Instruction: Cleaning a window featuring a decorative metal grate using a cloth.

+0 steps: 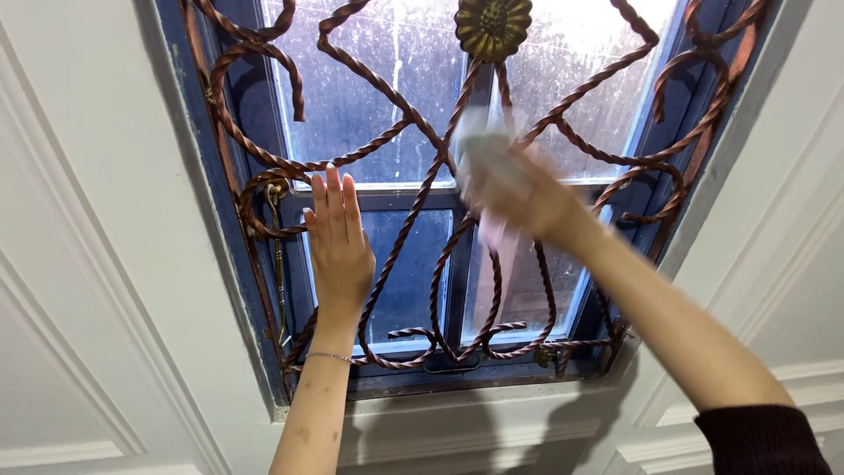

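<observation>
Head view of a white panelled door (97, 264) with raised mouldings, set with a blue-framed window (387, 105) whose panes are dusty and streaked. A grille (413, 220) of twisted copper-coloured bars covers the glass, with a brass rosette (493, 26) at top centre; the top of the window and of the grille is cut off by the picture's edge. The left hand (338, 242) lies flat and released, fingers together and pointing up, against the grille and the lower left pane; a thin bracelet (328, 356) circles its wrist. The right hand (514, 189) is blurred; it appears clenched on a pale cloth (492, 145) pressed at the grille's centre just below the rosette, with part of the cloth hanging beneath the hand. A dark sleeve (760, 440) covers the right forearm at lower right. A latch (277, 255) hangs behind the bars at the left. The bars stand between both hands and much of the glass.
</observation>
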